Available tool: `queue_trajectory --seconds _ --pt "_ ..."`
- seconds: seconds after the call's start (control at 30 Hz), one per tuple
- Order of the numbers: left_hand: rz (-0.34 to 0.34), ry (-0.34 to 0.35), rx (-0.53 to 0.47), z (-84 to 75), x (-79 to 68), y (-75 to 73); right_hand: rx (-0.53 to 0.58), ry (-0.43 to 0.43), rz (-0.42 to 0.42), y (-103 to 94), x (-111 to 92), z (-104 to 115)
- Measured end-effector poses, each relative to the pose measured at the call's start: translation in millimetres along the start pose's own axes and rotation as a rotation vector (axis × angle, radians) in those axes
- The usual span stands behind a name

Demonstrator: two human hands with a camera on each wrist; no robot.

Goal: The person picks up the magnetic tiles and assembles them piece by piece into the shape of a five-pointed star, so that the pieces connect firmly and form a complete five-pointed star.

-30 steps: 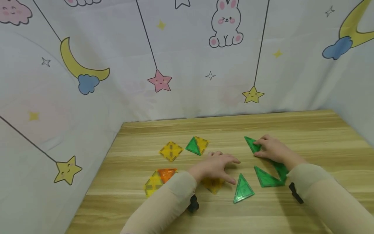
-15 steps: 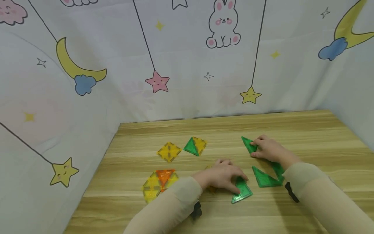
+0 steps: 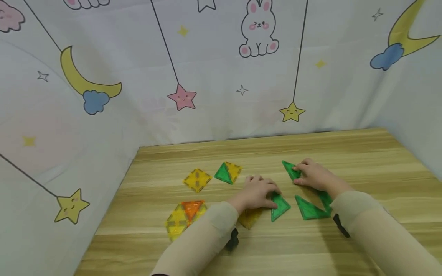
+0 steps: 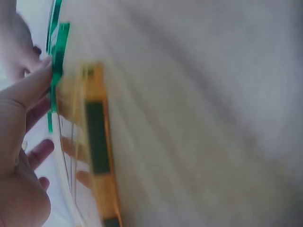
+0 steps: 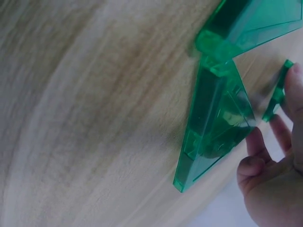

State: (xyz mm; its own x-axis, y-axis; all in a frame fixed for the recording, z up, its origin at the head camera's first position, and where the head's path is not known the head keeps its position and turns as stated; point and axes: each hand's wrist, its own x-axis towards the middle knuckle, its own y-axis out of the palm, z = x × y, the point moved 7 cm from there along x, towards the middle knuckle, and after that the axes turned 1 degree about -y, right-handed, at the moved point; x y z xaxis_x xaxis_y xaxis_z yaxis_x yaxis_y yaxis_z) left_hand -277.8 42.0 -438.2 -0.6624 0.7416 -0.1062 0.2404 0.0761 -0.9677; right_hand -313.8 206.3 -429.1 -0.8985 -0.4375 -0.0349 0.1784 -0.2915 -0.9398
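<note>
My left hand point(image 3: 257, 193) pinches a green triangular magnetic tile point(image 3: 281, 207) with thumb and fingers, low over the wooden table. Beneath that palm lies a yellow tile point(image 3: 249, 220), partly hidden; its thick edge point(image 4: 98, 142) looms close in the left wrist view. Farther right, my right hand point(image 3: 313, 175) holds another green triangular tile point(image 3: 289, 168) by its right side, thumb and fingertips at its edge. Two more green triangles point(image 3: 308, 210) meet at a corner nearer me, one point(image 5: 218, 113) partly under the right forearm.
At the left, yellow tiles and an orange triangle point(image 3: 192, 209) form a rounded shape, partly covered by the left sleeve. Behind it lie a yellow diamond point(image 3: 197, 180) and a green-and-yellow diamond point(image 3: 224, 173). A printed curtain point(image 3: 214, 122) hangs along the table's back edge.
My left hand has come down onto the near green triangle, taken hold of it, and shifted it away from me and slightly left, turning it. The right hand keeps its place on its tile.
</note>
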Motion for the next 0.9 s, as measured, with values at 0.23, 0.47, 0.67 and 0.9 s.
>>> queue_trajectory --seconds 0.23,0.47,0.67,0.9 --pt "-0.059 -0.165 0.043 34.2 -0.5 -9.5 -0.007 -0.001 0.0 0.3 0 1" --pt "-0.104 -0.248 0.012 56.8 -6.5 -13.0 -0.005 0.005 0.009 1.0 0 1" --pt "-0.105 -0.23 0.001 57.4 -9.3 -13.1 -0.001 0.009 0.01 3.4 1 0" --pt "-0.016 -0.111 0.095 46.8 -8.7 -8.7 0.009 0.014 0.005 4.6 -1 -2"
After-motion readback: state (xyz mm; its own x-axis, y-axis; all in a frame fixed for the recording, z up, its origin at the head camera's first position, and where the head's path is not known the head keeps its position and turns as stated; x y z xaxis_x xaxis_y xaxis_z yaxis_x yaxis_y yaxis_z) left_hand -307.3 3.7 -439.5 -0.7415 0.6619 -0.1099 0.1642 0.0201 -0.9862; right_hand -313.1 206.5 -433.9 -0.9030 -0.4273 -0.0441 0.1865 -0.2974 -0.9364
